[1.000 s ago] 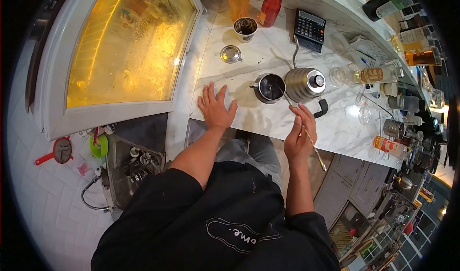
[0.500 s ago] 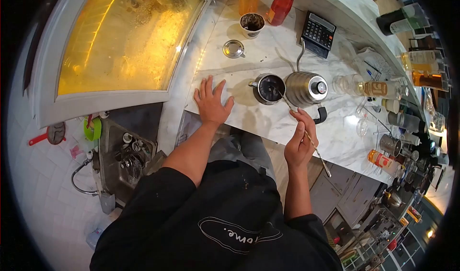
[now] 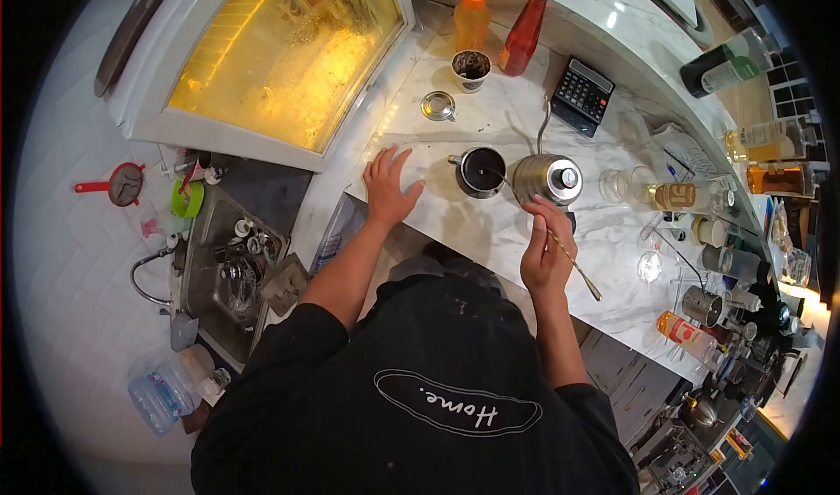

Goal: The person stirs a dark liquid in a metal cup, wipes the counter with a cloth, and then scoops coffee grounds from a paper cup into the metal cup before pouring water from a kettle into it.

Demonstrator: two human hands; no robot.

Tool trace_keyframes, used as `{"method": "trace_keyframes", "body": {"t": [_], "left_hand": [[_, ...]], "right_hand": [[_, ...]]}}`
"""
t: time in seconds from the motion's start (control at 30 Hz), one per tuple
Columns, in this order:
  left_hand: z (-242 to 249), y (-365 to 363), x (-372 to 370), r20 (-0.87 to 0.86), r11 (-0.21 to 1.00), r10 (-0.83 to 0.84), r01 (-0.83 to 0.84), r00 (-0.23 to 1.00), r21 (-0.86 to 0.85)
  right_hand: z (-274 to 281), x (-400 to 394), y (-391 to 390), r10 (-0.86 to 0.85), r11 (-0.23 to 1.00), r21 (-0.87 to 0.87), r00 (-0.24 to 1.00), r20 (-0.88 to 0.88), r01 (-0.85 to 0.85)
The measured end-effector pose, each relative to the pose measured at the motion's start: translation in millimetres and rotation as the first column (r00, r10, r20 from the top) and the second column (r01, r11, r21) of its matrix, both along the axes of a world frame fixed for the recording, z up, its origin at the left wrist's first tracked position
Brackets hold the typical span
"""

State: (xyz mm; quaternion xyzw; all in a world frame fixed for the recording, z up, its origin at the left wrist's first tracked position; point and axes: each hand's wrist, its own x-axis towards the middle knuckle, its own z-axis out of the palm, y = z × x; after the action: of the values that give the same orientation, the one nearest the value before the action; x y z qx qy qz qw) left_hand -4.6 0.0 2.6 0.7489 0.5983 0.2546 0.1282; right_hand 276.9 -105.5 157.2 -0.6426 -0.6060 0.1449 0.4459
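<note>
A steel cup (image 3: 480, 157) of dark liquid stands on the counter in front of me. My right hand (image 3: 547, 250) pinches a long twisted bar spoon (image 3: 573, 267), whose lower end dips into the cup while its other end points back toward me. Just beyond my right hand sits a steel gooseneck kettle (image 3: 535, 180), its handle mostly hidden behind the fingers. To the left of the cup, my left hand (image 3: 391, 190) lies on the counter near its edge with fingers spread, holding nothing.
Behind the cup are a small metal coffee filter (image 3: 437, 105), a paper cup (image 3: 472, 68) with dark residue, orange and red bottles, and a calculator (image 3: 584, 97). A lit display case (image 3: 289, 66) and a sink (image 3: 206, 259) stand left. Bottles and glassware line the right.
The whole view has shifted with my head. My right hand keeps hold of the bar spoon in the cup and now covers more of the kettle's handle. My left hand stays on the counter.
</note>
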Motion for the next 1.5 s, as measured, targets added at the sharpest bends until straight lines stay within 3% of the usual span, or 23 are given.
{"method": "trace_keyframes", "body": {"t": [0.13,0.23,0.33,0.73,0.83,1.13,1.33,1.5], "left_hand": [[21.8,-4.0,16.7,0.197,0.998,0.040,-0.048,0.980,0.036],[42.0,-5.9,32.0,0.279,0.992,-0.029,-0.006,0.960,0.124],[68.0,-1.8,47.8,0.329,0.996,-0.095,0.089,0.939,0.031],[91.4,30.5,52.9,0.170,0.948,-0.307,0.317,0.936,-0.029],[97.4,33.5,51.0,0.200,0.928,-0.349,0.367,0.916,-0.061],[95.7,54.3,42.6,0.271,0.853,-0.478,0.515,0.836,-0.081],[99.5,61.1,38.0,0.330,0.815,-0.511,0.569,0.793,-0.105],[98.4,67.2,36.1,0.366,0.793,-0.532,0.601,0.763,-0.099]], "right_hand": [[5.1,8.6,1.3,0.053,0.998,0.048,0.998,-0.034,-0.051],[12.6,10.1,1.6,0.080,0.991,0.115,0.996,-0.050,-0.074],[17.4,15.4,1.9,0.087,0.982,0.169,0.995,-0.041,-0.079],[14.7,16.0,9.5,0.031,0.963,0.265,0.999,0.037,-0.040],[8.9,10.6,11.2,-0.002,0.974,0.228,0.999,0.050,-0.009],[0.9,-12.6,4.4,-0.214,0.970,0.089,0.969,-0.121,0.225],[3.1,-36.8,2.0,-0.271,0.956,0.109,0.962,-0.037,0.273],[-6.1,-53.6,-0.3,-0.333,0.938,0.075,0.939,-0.092,0.340]]}}
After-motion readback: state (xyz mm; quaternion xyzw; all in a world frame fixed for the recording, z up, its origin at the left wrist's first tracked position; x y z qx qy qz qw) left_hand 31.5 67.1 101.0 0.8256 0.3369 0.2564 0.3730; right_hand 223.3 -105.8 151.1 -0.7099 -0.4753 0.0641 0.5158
